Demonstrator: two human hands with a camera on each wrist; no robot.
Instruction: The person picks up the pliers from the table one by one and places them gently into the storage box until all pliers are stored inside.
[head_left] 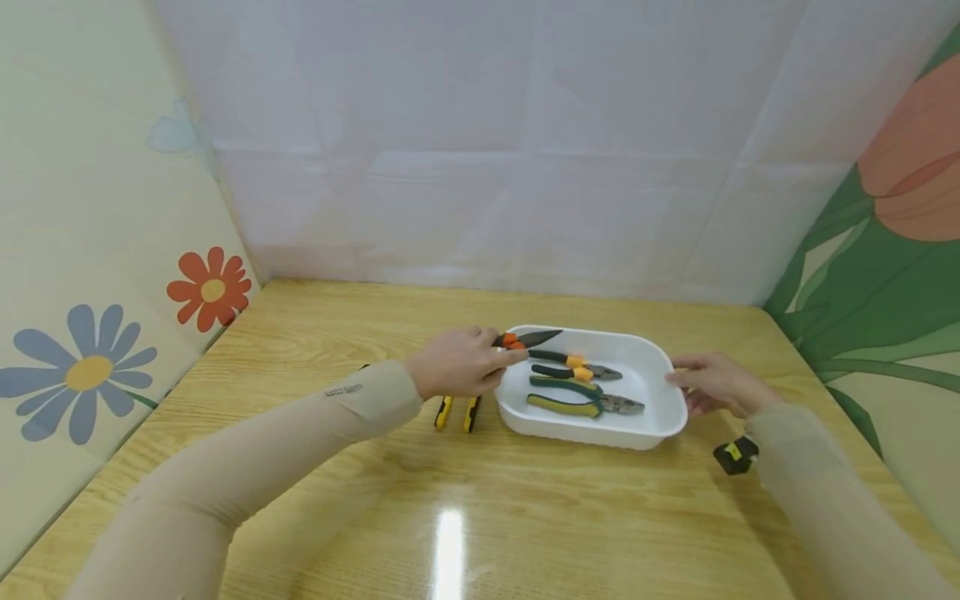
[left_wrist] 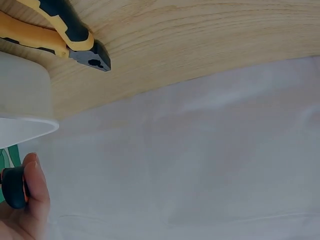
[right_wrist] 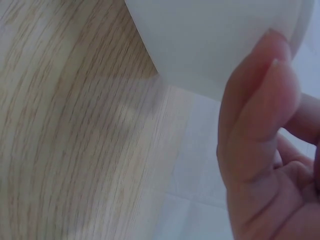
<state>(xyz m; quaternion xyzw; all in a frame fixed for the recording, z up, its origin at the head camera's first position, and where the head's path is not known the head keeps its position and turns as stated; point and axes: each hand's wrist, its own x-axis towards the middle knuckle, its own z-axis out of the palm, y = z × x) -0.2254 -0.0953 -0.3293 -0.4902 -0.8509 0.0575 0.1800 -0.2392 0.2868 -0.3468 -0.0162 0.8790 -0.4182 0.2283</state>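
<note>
My left hand (head_left: 465,362) grips red-and-black needle-nose pliers (head_left: 536,338) by the handles, their pointed jaws over the left end of a white plastic tray (head_left: 592,437). In the left wrist view, a dark handle end (left_wrist: 14,187) shows by the fingers. At the opposite end, my right hand (head_left: 716,382) pinches the tray's rim, thumb on top and fingers against the outer wall (right_wrist: 200,45). Inside the tray lie orange-and-black pliers (head_left: 576,373) and, nearer me, green-and-yellow combination pliers (head_left: 566,406).
Yellow-and-black pliers (head_left: 472,414) lie on the wooden table (head_left: 337,517) left of the tray, partly hidden by my left hand. A small black object with a yellow mark (head_left: 735,456) is beside my right wrist. Behind the table hangs a pale cloth (head_left: 480,167).
</note>
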